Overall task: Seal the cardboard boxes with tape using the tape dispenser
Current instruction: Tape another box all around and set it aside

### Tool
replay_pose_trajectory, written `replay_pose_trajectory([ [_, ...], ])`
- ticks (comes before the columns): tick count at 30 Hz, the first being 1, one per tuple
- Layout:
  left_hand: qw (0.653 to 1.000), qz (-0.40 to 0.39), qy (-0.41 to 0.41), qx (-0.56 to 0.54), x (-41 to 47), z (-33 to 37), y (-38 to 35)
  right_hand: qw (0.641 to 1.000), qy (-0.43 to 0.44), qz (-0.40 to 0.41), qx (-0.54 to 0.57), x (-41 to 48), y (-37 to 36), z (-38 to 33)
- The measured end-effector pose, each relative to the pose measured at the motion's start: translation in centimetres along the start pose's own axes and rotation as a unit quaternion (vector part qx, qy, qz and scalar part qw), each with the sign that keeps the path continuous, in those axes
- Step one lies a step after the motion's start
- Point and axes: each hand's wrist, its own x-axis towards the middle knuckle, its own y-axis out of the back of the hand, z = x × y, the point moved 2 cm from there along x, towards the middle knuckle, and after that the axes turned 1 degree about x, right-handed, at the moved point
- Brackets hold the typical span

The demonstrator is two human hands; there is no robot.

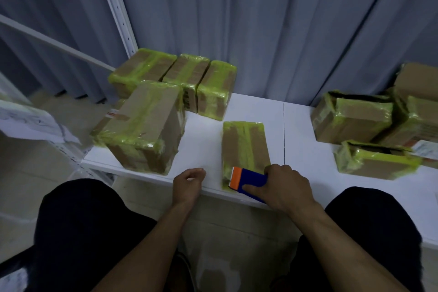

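The right hand (284, 187) gripped the tape dispenser (248, 181); the box (244, 144), just right of the left hand's (188, 185) loose, empty fingers, could have slid unbraced.

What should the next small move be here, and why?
Probably set the left hand on the flat cardboard box with yellow-green tape to steady it: the right hand grips the blue-and-orange tape dispenser at the box's near end, by the white table's edge, and the left holds nothing.

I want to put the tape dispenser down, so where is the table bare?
Bare table lies between the large box and the middle box, and between that box and the right pile. The back left row is crowded.
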Motion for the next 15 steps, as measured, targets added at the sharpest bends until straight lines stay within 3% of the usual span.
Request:
replay_pose_trajectory([
  [15,0.995,-0.084,0.027,0.046,1.0,-2.1,-5.3,0.997,-0.051,-0.05,0.024,1.6,-1.0,-0.3],
])
